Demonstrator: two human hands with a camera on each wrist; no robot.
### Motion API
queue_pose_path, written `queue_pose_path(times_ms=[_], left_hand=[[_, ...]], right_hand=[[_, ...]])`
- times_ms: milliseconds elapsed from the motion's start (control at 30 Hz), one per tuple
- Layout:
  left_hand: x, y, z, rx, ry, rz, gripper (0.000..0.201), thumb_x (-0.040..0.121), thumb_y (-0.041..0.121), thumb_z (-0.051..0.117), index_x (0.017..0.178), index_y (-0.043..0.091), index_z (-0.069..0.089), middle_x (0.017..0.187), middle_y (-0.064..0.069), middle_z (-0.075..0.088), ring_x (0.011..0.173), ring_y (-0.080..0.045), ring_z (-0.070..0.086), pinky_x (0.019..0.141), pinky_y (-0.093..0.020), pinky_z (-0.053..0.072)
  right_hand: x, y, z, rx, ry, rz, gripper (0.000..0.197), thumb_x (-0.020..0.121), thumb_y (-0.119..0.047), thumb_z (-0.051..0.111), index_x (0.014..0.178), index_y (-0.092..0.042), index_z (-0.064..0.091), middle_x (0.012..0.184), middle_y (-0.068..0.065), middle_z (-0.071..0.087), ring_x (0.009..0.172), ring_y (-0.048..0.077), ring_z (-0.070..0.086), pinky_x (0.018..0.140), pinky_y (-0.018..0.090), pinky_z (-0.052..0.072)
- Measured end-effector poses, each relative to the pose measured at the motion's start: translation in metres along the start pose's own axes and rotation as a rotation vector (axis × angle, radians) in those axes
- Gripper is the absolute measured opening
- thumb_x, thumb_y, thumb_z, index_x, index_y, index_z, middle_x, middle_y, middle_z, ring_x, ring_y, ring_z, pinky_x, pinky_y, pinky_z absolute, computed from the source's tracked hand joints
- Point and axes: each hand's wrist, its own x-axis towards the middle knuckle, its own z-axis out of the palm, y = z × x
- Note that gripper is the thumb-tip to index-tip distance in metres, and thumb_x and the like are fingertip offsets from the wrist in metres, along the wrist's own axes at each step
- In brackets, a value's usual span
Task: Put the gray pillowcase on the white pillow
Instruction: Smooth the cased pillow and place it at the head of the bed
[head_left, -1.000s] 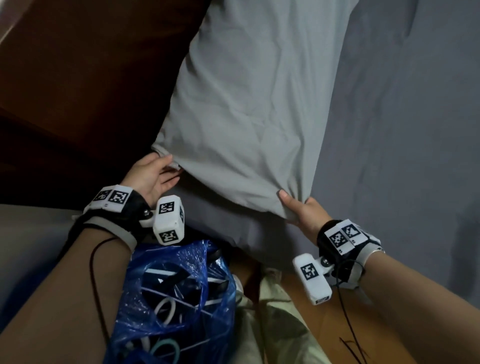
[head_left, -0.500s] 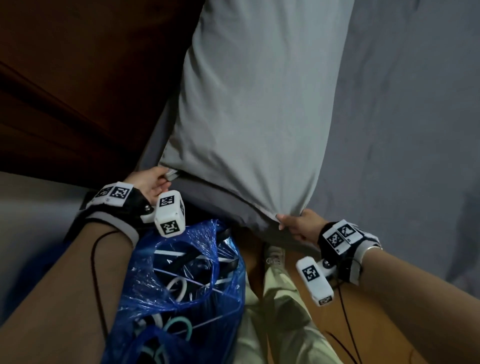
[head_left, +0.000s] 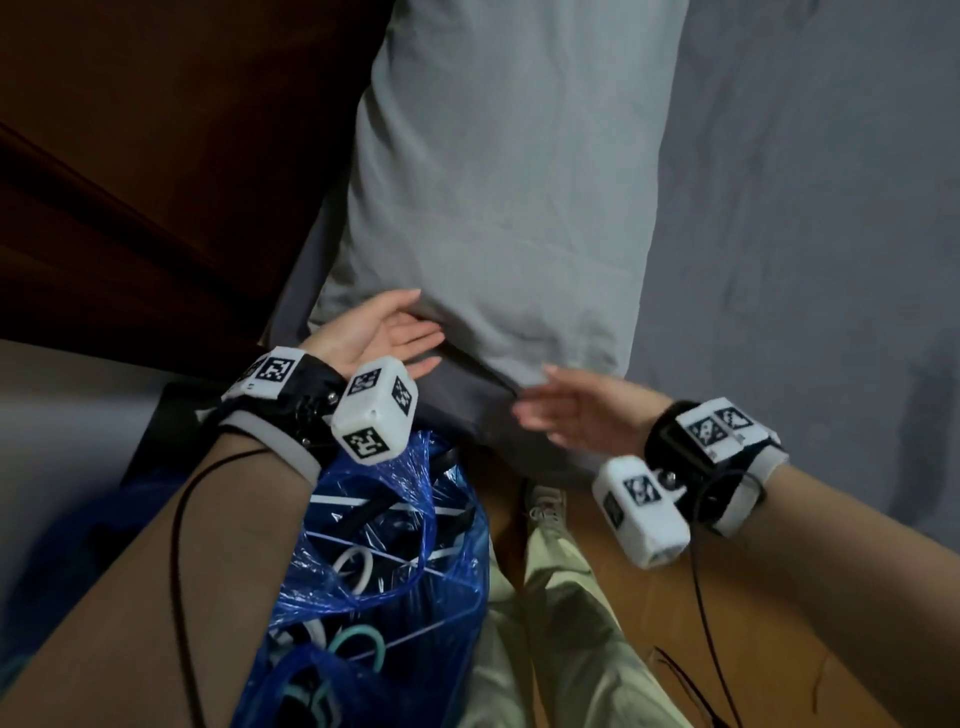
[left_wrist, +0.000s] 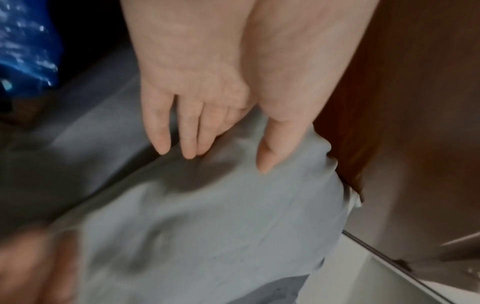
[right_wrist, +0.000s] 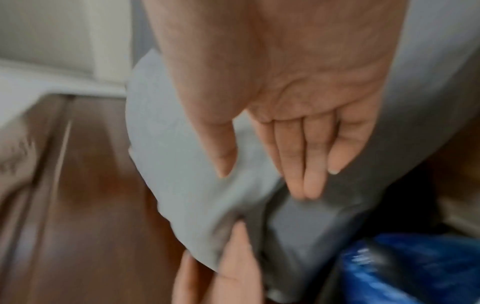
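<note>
Down at the near end of the pillow, both hands spread with straight fingers, gripping nothing. Pillow already inside the gray pillowcase, lying lengthwise on the bed, far end running up out of frame, near end reaching the bed's edge. Left hand palm up at the near left corner, fingers flat and slightly fanned, tips tucked at the underside of the cloth; from the left wrist view, left hand with fingertips touching the pillowcase and thumb laid along its top edge. Right hand just beside the near right corner, blurred, fingers extended toward the hem; whether actually touching there, cannot tell from the head view. From the right wrist view, right hand with fingers together and straight, thumb apart, resting against the pillowcase over its folded end; tips of the other hand visible at the bottom, meeting the same cloth. Darker gray fabric showing under the near end, between the two hands. Brown wooden headboard touching the pillow's left side. Blue plastic bag with cables below the left wrist, near the bed edge. Pale trousers and a shoe over the wooden floor beneath the right wrist.
</note>
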Motion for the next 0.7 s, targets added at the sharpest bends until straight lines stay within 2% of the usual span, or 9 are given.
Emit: queue_pose_path(times_ms=[67, 133, 233, 300, 367, 467, 567, 600, 700], left_hand=[[0.003, 0.003, 0.004, -0.102, -0.015, 0.041, 0.077, 0.092, 0.038, 0.05, 0.149, 0.001, 0.014, 0.15, -0.016, 0.036, 0.123, -0.024, 0.051, 0.084, -0.044, 0.055], [0.006, 0.008, 0.006, -0.193, -0.018, 0.087, 0.079, 0.09, 0.045, 0.051, 0.149, 0.006, 0.016, 0.153, -0.015, 0.031, 0.138, -0.028, 0.037, 0.09, -0.049, 0.046], [0.013, 0.016, 0.006, -0.332, -0.016, 0.153, 0.088, 0.083, 0.056, 0.056, 0.149, 0.013, 0.018, 0.154, -0.014, 0.028, 0.14, -0.033, 0.032, 0.093, -0.055, 0.042], [0.014, 0.023, 0.006, -0.391, -0.022, 0.201, 0.086, 0.079, 0.06, 0.058, 0.146, 0.016, 0.026, 0.152, -0.013, 0.033, 0.131, -0.035, 0.043, 0.097, -0.058, 0.04], [0.014, 0.034, 0.008, -0.386, -0.031, 0.257, 0.079, 0.077, 0.062, 0.059, 0.14, 0.019, 0.035, 0.149, -0.01, 0.039, 0.122, -0.035, 0.05, 0.099, -0.061, 0.041], [0.012, 0.052, 0.016, -0.307, 0.002, 0.303, 0.075, 0.078, 0.063, 0.057, 0.137, 0.02, 0.04, 0.143, -0.008, 0.046, 0.121, -0.033, 0.052, 0.101, -0.064, 0.038], [0.007, 0.072, 0.028, -0.257, 0.011, 0.308, 0.043, 0.085, 0.053, 0.058, 0.105, 0.015, 0.055, 0.109, -0.011, 0.063, 0.109, -0.034, 0.059, 0.101, -0.058, 0.042], [0.007, 0.078, 0.03, -0.245, 0.04, 0.307, 0.038, 0.086, 0.048, 0.059, 0.102, 0.014, 0.056, 0.106, -0.012, 0.064, 0.11, -0.034, 0.06, 0.101, -0.056, 0.043], [0.008, 0.094, 0.031, -0.183, 0.126, 0.294, 0.045, 0.088, 0.039, 0.06, 0.122, 0.009, 0.055, 0.118, -0.011, 0.066, 0.107, -0.029, 0.064, 0.101, -0.049, 0.047]], right_hand=[[0.004, -0.017, 0.001, 0.21, -0.001, -0.108, 0.078, 0.058, -0.053, 0.069, 0.123, -0.016, 0.049, 0.121, 0.0, 0.062, 0.117, 0.014, 0.054, 0.079, 0.031, 0.049], [0.008, -0.028, 0.002, 0.374, 0.007, -0.19, 0.093, 0.052, -0.062, 0.069, 0.129, -0.02, 0.04, 0.139, 0.001, 0.047, 0.132, 0.016, 0.04, 0.089, 0.04, 0.045], [0.017, -0.034, 0.005, 0.557, 0.036, -0.29, 0.098, 0.036, -0.073, 0.072, 0.118, -0.026, 0.046, 0.121, -0.002, 0.057, 0.123, 0.02, 0.045, 0.099, 0.048, 0.034], [0.024, -0.038, 0.008, 0.647, 0.069, -0.34, 0.097, 0.056, -0.079, 0.058, 0.134, -0.027, 0.034, 0.115, -0.002, 0.056, 0.119, 0.022, 0.047, 0.098, 0.05, 0.033], [0.028, -0.047, 0.011, 0.702, 0.095, -0.365, 0.092, 0.071, -0.079, 0.043, 0.144, -0.029, 0.02, 0.12, -0.001, 0.051, 0.117, 0.024, 0.048, 0.097, 0.053, 0.033], [0.028, -0.065, 0.012, 0.78, 0.093, -0.362, 0.099, 0.067, -0.084, 0.04, 0.146, -0.032, 0.014, 0.144, 0.004, 0.04, 0.124, 0.03, 0.048, 0.105, 0.061, 0.024], [0.024, -0.08, 0.009, 0.875, 0.087, -0.377, 0.107, 0.063, -0.087, 0.039, 0.148, -0.029, 0.01, 0.15, 0.006, 0.036, 0.125, 0.031, 0.048, 0.11, 0.066, 0.009], [0.023, -0.084, 0.007, 0.889, 0.077, -0.387, 0.107, 0.062, -0.088, 0.039, 0.147, -0.03, 0.011, 0.149, 0.006, 0.038, 0.123, 0.031, 0.05, 0.109, 0.066, 0.008], [0.021, -0.09, 0.001, 0.882, 0.017, -0.422, 0.107, 0.064, -0.088, 0.038, 0.148, -0.027, 0.013, 0.147, 0.01, 0.042, 0.122, 0.037, 0.051, 0.109, 0.067, 0.008]])
